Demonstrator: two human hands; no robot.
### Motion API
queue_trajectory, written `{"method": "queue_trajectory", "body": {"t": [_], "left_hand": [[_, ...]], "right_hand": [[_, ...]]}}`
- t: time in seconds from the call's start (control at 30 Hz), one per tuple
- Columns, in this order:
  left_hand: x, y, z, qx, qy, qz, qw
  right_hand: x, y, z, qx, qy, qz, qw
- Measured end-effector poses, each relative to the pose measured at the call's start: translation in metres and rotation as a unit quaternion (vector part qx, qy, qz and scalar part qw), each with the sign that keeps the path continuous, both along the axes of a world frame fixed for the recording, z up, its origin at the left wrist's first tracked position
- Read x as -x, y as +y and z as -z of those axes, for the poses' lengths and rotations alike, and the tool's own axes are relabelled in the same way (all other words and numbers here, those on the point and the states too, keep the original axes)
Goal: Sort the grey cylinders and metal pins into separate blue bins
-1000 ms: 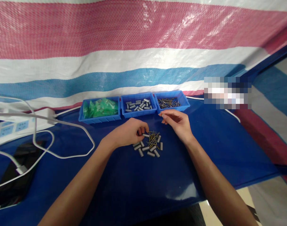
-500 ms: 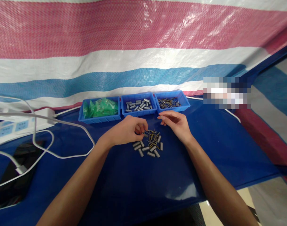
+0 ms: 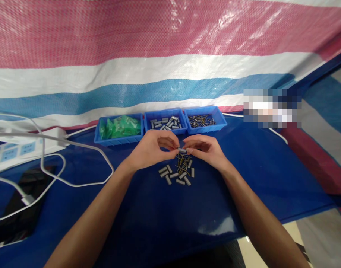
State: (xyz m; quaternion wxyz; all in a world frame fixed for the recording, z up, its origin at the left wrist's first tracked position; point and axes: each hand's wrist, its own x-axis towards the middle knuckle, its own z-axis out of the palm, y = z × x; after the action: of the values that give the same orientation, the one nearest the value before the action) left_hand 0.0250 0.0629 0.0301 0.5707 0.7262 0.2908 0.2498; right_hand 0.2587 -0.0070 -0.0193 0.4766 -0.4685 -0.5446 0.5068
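Observation:
My left hand (image 3: 152, 149) and my right hand (image 3: 205, 149) meet above a small heap on the blue table cover. Between their fingertips is one small grey sleeve (image 3: 182, 150), pinched from both sides. Whether the right fingers also hold a pin I cannot tell. Below the hands lie several loose grey sleeves (image 3: 173, 175) and a bundle of thin brass pins (image 3: 182, 163).
Three blue bins stand in a row at the back: green bags (image 3: 120, 127), grey sleeves (image 3: 164, 124), brass pins (image 3: 202, 120). A white power strip (image 3: 25, 147) and looping white cables (image 3: 75, 167) lie at the left, beside a dark phone (image 3: 16, 208). A striped tarp hangs behind.
My left hand lifted a grey sleeve out of the heap and rose toward the middle. My right hand came in to meet it, and both now pinch the sleeve.

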Motion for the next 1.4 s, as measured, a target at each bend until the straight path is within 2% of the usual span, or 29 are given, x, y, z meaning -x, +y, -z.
{"method": "queue_trajectory", "body": {"t": [0.17, 0.33, 0.43, 0.63, 0.83, 0.97, 1.1, 1.23, 1.4], "left_hand": [[0.000, 0.001, 0.002, 0.030, -0.030, -0.027, 0.999], [-0.002, 0.000, 0.006, 0.032, -0.034, -0.038, 0.998], [-0.006, -0.003, 0.006, 0.021, -0.035, -0.038, 0.998], [-0.011, -0.006, 0.006, -0.034, -0.034, -0.059, 0.997], [-0.013, -0.007, 0.008, -0.061, -0.008, -0.070, 0.996], [-0.015, -0.008, 0.008, -0.048, -0.007, -0.084, 0.995], [-0.017, -0.008, 0.010, 0.008, -0.031, -0.093, 0.995], [-0.016, -0.004, 0.014, 0.055, -0.053, -0.131, 0.988], [-0.012, 0.003, 0.020, 0.004, -0.073, -0.231, 0.970]], "right_hand": [[0.002, -0.003, -0.005, -0.011, 0.012, -0.007, 1.000], [0.005, 0.000, -0.007, 0.001, 0.018, 0.031, 0.999], [0.005, 0.002, -0.007, 0.009, 0.033, 0.057, 0.998], [0.008, 0.003, -0.006, 0.022, 0.064, 0.062, 0.996], [0.009, 0.005, -0.006, 0.012, 0.035, 0.072, 0.997], [0.010, 0.005, -0.007, 0.005, 0.017, 0.076, 0.997], [0.010, 0.005, -0.007, 0.001, 0.013, 0.075, 0.997], [0.010, 0.005, -0.005, 0.009, 0.002, 0.076, 0.997], [0.010, 0.007, -0.005, 0.009, -0.009, 0.106, 0.994]]}}
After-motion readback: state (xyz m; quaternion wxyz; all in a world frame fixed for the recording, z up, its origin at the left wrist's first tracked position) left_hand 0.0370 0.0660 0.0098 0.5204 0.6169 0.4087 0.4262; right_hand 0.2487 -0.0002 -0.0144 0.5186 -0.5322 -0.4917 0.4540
